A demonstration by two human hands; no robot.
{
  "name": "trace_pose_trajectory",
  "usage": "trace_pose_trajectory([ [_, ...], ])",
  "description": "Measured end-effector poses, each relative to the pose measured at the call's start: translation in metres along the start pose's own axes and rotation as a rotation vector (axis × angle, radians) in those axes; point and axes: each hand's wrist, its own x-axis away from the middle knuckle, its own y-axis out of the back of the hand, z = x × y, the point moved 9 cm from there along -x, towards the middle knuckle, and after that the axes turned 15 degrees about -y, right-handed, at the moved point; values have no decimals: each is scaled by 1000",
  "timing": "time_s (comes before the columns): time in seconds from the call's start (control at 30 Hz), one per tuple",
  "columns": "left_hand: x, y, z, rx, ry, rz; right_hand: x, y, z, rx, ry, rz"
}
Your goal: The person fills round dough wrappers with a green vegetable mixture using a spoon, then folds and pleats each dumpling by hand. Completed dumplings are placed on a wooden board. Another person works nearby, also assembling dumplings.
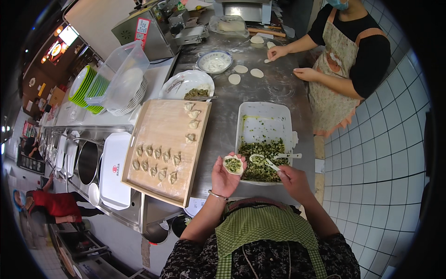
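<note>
On the palm of my left hand (223, 176) lies a round dumpling wrapper (233, 164) with green chopped filling at its middle. My right hand (296, 181) grips the handle of a white spoon (270, 163), whose bowl is over the chopped filling (256, 173). That filling covers the near half of a white rectangular tub (264, 110). A second white spoon (287, 156) rests in the filling with its handle across the tub's right rim. To the left, a wooden tray (163, 129) carries several folded dumplings (157, 153) in rows.
Across the steel table a co-worker in a flowered apron (334, 66) handles dough near flat wrappers (240, 69). A bowl of flour (214, 62) and a plate with filling (184, 82) stand beyond the wooden tray. Plastic bins (122, 80) and a sink with a pot (89, 162) are at left.
</note>
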Motion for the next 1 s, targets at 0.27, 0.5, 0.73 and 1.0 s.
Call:
trace_pose_trajectory([
  [0.27,8,-9,8,-63,97,41,-5,-71,-24,756,155,-47],
  [0.5,15,-15,28,-137,226,56,-5,-32,9,398,265,-165],
  [0.73,14,-6,58,-284,280,127,-3,-22,42,-93,317,-157],
  [1.0,17,16,52,-458,240,14,-26,-37,46,-355,191,-3],
])
